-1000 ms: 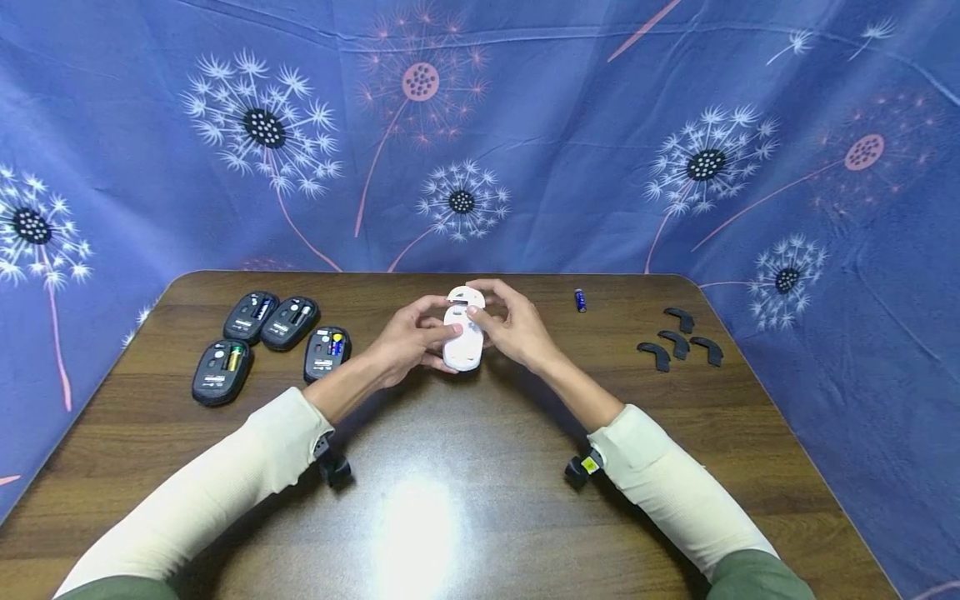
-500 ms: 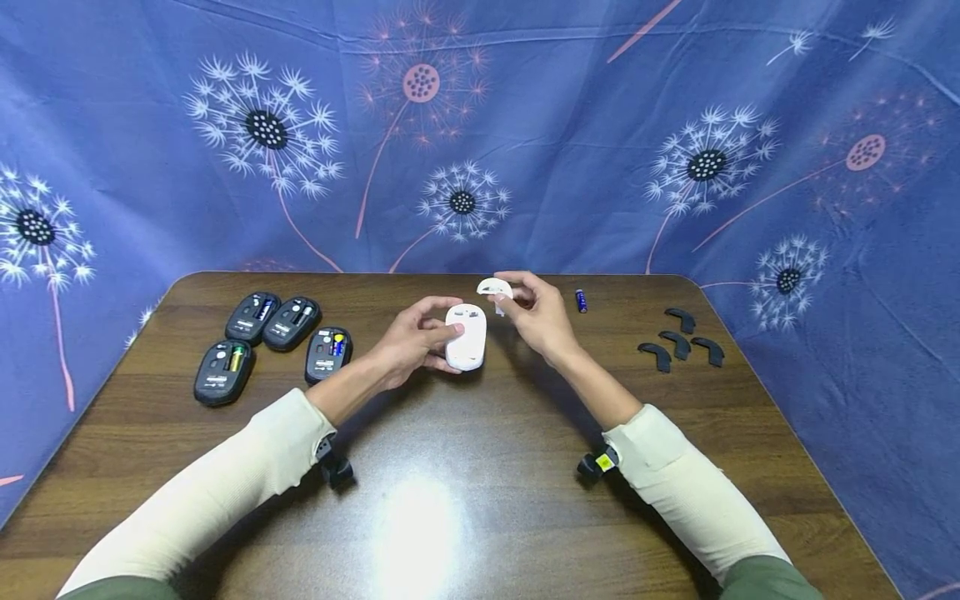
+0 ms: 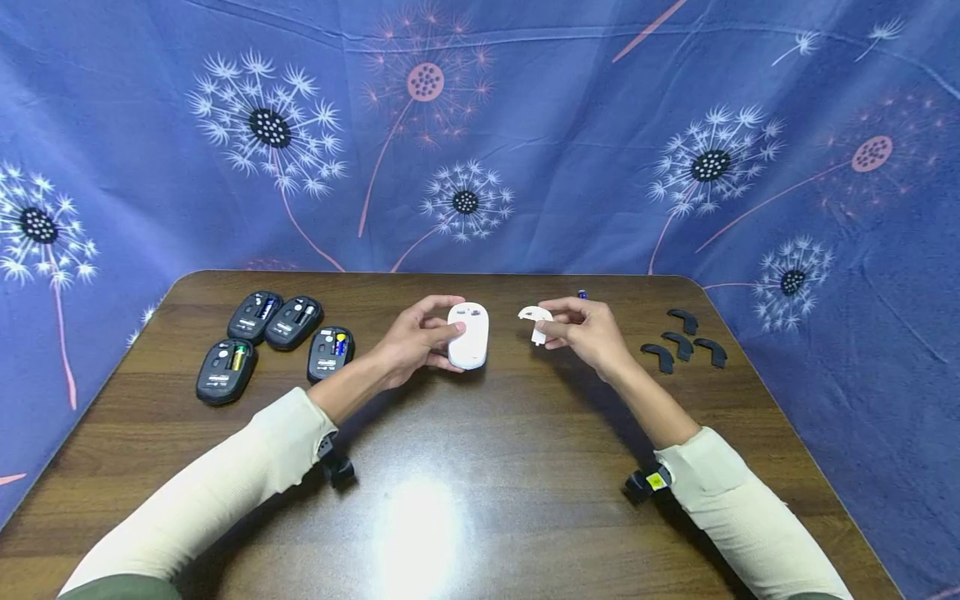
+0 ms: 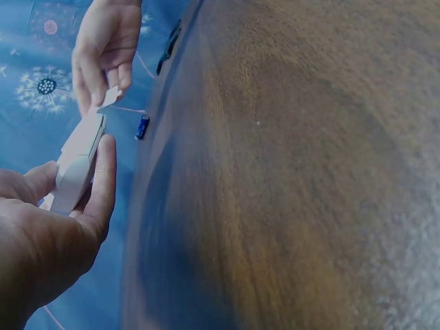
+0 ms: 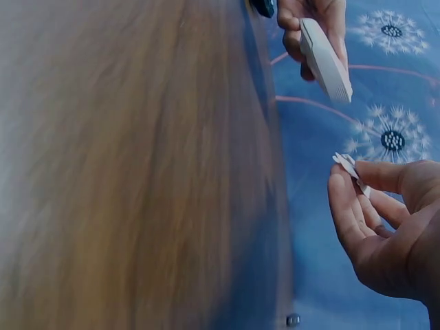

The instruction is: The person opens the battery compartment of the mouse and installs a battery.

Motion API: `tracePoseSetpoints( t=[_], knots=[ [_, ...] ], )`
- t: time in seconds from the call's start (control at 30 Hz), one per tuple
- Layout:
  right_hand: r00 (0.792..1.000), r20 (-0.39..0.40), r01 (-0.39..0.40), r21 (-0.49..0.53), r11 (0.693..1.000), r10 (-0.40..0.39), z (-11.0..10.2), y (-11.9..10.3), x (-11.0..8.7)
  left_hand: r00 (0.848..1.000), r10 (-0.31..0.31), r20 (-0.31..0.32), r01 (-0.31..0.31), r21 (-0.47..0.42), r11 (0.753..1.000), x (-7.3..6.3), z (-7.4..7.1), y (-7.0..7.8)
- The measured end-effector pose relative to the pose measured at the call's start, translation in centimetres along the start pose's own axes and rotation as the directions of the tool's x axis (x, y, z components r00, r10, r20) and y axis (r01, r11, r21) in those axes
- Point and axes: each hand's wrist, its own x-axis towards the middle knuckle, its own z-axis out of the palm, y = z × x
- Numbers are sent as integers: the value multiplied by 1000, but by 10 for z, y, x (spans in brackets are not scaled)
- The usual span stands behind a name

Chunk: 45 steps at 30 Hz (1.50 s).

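Observation:
In the head view my left hand (image 3: 412, 337) grips a white computer mouse (image 3: 471, 346) above the middle of the table, its underside facing up. The thumb lies on that underside, and the other fingers are partly hidden by the mouse. To the right, my right hand (image 3: 592, 333) pinches a white battery cover (image 3: 536, 315), a curved piece with a narrow tab. A gap separates cover and mouse. The right wrist view shows the cover (image 5: 349, 166) between thumb and fingertips. Behind the right hand, a blue battery (image 4: 142, 127) is mostly hidden in the head view.
Several black mice (image 3: 225, 379) lie upside down at the left of the brown table (image 3: 525, 467), batteries showing in their open compartments. Several curved black covers (image 3: 678, 345) lie at the right. A patterned blue cloth (image 3: 570, 167) hangs behind the table.
The right hand has pulled the white cover off the mouse and carried it to the right, now partly blocking the blue battery. The left hand has stayed nearly still with the mouse.

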Motion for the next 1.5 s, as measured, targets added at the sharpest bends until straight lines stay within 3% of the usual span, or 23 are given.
tracePoseSetpoints(
  t=[0.27, 0.6, 0.83, 1.3, 1.5],
  knots=[
    [999, 27, -38, -75, 996, 40, -25, 10, -14, 1000, -6, 3, 6, 4, 1000, 1, 0, -1],
    [998, 20, -61, -51, 997, 62, -44, 18, -24, 1000, -16, 5, 16, 15, 1000, 0, 0, -1],
    [996, 20, -81, -146, 986, 85, -60, 24, -33, 1000, -20, 0, 20, 21, 1000, -1, 0, -2],
    [991, 17, -127, -178, 976, 133, -88, 37, -41, 1000, -12, 18, 12, 9, 1000, -2, 1, 0],
    [986, 23, -156, -240, 958, 166, -103, 41, -41, 1000, -14, 23, 14, 2, 1000, -1, 1, -1]
  ],
)
